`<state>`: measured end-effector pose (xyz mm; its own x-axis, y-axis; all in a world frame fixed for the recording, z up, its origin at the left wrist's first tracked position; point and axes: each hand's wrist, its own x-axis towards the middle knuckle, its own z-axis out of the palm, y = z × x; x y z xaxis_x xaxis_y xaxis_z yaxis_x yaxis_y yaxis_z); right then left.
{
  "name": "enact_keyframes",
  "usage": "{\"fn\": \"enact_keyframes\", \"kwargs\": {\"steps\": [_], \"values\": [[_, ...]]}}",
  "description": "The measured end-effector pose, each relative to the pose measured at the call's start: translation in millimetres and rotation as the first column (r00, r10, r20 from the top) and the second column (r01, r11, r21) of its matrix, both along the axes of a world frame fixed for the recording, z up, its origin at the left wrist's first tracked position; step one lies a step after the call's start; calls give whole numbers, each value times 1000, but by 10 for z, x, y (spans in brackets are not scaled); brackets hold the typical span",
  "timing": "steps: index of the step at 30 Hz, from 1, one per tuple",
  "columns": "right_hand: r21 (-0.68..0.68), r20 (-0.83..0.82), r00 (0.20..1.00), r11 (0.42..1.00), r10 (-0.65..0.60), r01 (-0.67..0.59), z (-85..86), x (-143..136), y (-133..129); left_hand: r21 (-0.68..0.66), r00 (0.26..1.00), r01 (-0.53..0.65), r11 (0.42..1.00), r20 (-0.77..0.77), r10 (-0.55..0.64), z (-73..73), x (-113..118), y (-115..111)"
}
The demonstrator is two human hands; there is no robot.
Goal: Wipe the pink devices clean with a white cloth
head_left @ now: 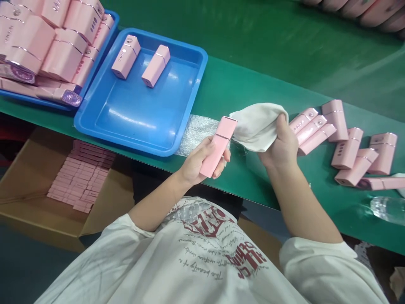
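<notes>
Nearest, the person's left hand (pixel 202 161) is grasping an oblong pink device with a thin silver band (pixel 218 147), tilted above the edge of the green flat tabletop (pixel 253 181). The right hand (pixel 281 141) is pinching a soft white cloth (pixel 257 126), which is spreading toward the device's upper end. Just beyond the left hand, a crinkled clear plastic sheet (pixel 199 133) is lying beside a blue rectangular plastic tray (pixel 133 118) holding two pink box-shaped devices (pixel 155 66). To the right, a loose group of pink silver-banded devices (pixel 348 147) is resting on the tabletop. Farther left, a heaped blue tray (pixel 116 20) is holding many more.
</notes>
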<state>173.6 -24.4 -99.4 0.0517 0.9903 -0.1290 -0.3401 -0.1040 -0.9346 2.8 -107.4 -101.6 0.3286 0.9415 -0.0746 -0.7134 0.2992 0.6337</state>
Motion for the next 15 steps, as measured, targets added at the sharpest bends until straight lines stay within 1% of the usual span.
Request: {"fn": "enact_keyframes", "kwargs": {"steps": [2,4,7,9,12,14,15], "values": [[-7,16,1000,1000,6,-6,-7,-28,-32,-35,999,-32,999,16,32,-3,6,8],[5,36,999,1000,6,-6,-17,-38,-40,-84,999,-33,996,25,35,17,13,0],[62,98,995,998,-29,23,-18,-26,-40,-153,1000,-16,988,3,17,90,22,-53],[111,140,988,992,-67,51,-8,-11,-57,-174,1000,-11,985,-16,9,141,24,-97],[240,211,972,969,-104,51,20,2,-126,-167,1000,15,986,-20,-19,170,26,-133],[380,321,940,925,-114,-18,49,-4,-202,-182,999,30,983,-8,-32,148,39,-129],[448,405,907,890,-112,-90,66,-15,-248,-197,999,35,980,1,-36,130,51,-121]]}}
